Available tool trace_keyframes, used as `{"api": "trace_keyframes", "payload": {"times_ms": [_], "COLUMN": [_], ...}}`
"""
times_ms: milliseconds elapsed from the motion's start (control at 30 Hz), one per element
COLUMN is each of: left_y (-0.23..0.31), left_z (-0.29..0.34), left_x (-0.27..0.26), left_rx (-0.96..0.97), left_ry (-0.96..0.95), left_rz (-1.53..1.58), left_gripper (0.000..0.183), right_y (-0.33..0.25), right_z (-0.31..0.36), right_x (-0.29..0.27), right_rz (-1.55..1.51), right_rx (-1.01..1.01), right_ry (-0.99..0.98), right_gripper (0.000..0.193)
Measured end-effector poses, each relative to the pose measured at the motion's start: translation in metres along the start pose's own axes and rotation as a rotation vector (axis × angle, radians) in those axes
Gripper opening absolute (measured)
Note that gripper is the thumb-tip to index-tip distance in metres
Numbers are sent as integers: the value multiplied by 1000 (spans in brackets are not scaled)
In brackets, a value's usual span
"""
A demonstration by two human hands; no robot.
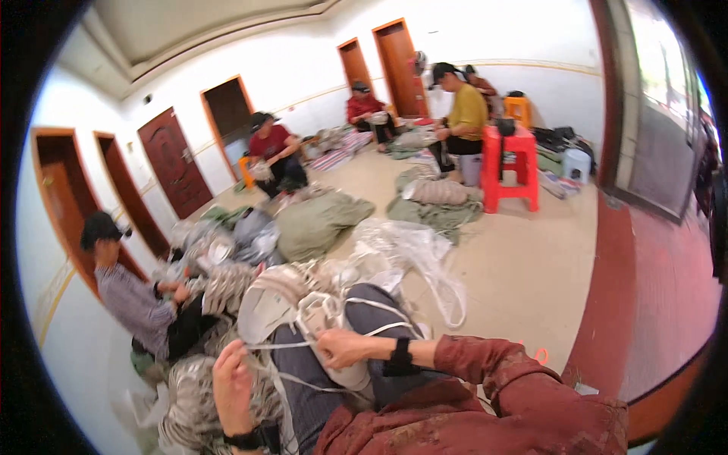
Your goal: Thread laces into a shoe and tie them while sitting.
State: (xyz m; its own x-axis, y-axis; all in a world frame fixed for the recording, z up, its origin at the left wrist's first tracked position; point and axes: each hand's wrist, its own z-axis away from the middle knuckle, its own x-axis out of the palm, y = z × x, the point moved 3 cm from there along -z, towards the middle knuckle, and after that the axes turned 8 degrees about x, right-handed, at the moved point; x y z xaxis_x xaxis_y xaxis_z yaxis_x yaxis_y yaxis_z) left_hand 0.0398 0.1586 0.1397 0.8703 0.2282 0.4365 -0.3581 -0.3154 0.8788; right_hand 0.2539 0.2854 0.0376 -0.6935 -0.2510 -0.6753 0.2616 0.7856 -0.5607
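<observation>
A light-coloured shoe (350, 377) lies between my thighs on my lap, with white laces (277, 346) running out from it to both sides. My left hand (233, 385) is raised left of the shoe, fingers pinched on one lace, which is stretched toward the shoe. Over the shoe's upper, my right hand (343, 348) is closed on the lace near the eyelets; its fingertips are partly hidden. Another lace end loops across my right knee. Beside my left knee sits a pale shoe piece or sole (267, 309), among many stacked shoes (189, 402).
Clear plastic bags (409, 254) and green cloth sacks (322, 220) lie ahead on the tiled floor. A red stool (512, 168) stands at the right. Several people sit working around the room, one close by at left (140, 288). A glass door (660, 136) is at far right.
</observation>
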Motion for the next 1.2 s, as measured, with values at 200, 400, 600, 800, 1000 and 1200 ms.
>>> {"api": "trace_keyframes", "payload": {"times_ms": [200,400,600,800,1000,1200], "left_y": [-4,-8,-41,-51,-94,-71], "left_z": [-12,-21,-21,18,24,27], "left_x": [-26,-48,-33,37,56,64], "left_rx": [17,0,1,-277,-373,-173], "left_ry": [30,-6,74,-179,-366,-313], "left_rz": [42,10,-344,-470,-561,-446], "left_gripper": [35,37,21,41,36,25], "right_y": [-10,-15,-74,-180,-215,-189], "right_z": [4,3,23,32,54,62], "right_x": [-10,-19,-29,-53,-64,-56], "right_rz": [-116,-159,-895,-702,-648,-753], "right_rx": [348,293,138,-350,-433,-433], "right_ry": [-282,-281,-533,-457,-688,-703], "right_gripper": [22,20,40,29,25,22]}}
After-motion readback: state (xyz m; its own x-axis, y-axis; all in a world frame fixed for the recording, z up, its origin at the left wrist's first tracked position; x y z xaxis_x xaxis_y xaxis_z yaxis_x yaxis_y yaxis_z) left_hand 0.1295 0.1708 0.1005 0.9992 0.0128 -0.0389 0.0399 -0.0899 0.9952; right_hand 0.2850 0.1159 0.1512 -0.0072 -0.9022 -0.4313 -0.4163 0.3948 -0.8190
